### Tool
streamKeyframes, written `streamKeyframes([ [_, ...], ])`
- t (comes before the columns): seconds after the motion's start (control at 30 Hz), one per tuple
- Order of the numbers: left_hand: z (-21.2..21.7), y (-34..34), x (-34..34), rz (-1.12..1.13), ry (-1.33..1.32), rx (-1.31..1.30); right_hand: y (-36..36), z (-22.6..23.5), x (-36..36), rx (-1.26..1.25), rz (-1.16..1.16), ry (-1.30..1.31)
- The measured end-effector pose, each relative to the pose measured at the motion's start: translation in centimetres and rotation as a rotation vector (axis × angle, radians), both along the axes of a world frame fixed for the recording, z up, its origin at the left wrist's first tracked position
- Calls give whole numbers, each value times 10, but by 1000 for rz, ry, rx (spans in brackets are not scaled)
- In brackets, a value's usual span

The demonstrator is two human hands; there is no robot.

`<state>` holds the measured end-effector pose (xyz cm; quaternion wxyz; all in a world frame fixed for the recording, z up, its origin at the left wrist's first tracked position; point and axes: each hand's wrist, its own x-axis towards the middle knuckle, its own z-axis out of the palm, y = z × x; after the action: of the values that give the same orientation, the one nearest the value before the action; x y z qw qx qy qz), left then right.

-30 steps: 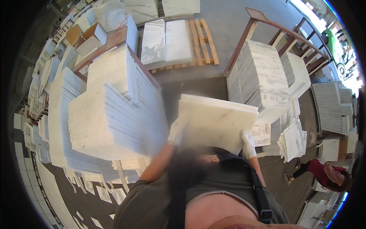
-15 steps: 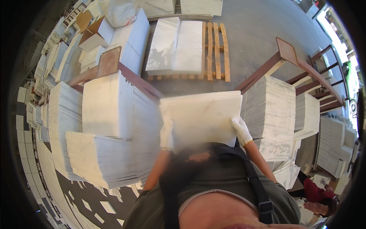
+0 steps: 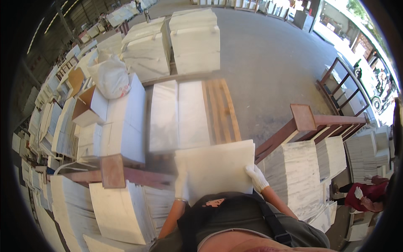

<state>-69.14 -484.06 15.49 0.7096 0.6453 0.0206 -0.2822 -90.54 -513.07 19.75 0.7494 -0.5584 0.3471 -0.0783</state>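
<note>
- So there's a marble slab being carried flat in front of the person's chest, roughly square, off-white to cream with only faint grey veining, top face smooth and pretty clean looking.
- Left hand in a white work glove is clamped on the slab's left edge, a bit blurry but clearly gripping it.
- Right hand, same kind of white glove, has its fingers wrapped over the right edge near the lower corner, holding it too.
- The slab hangs in the air, just short of a wooden pallet on the concrete floor.
- That pallet already has two long white slabs lying side by side on its left part, bare planks showing on the right.
- A rusty brown steel rack sits to the right with stacked marble tiles leaning in it; more tile stacks lean on the left.
- An open cardboard box and a white sack sit on stone blocks further left.
- Another person in a red top is off at the right edge.
</note>
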Motion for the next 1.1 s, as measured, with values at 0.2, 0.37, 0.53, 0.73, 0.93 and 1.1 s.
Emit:
streamKeyframes([
  [0.2,-1,-45,35,20,-61,-52,-63,6,56,2,49,-92],
  [0.37,19,-72,30,298,-57,-94,-105,15,107,-109,209,-85],
  [0.53,23,-79,26,384,67,-275,-125,20,153,-155,354,15],
  [0.73,19,-79,56,488,1,-29,-134,14,231,-77,485,-68],
  [0.93,1,-87,143,529,-124,28,-139,8,321,-139,499,-8],
  [1.1,0,-79,203,492,11,75,-132,9,373,-107,497,-34],
])
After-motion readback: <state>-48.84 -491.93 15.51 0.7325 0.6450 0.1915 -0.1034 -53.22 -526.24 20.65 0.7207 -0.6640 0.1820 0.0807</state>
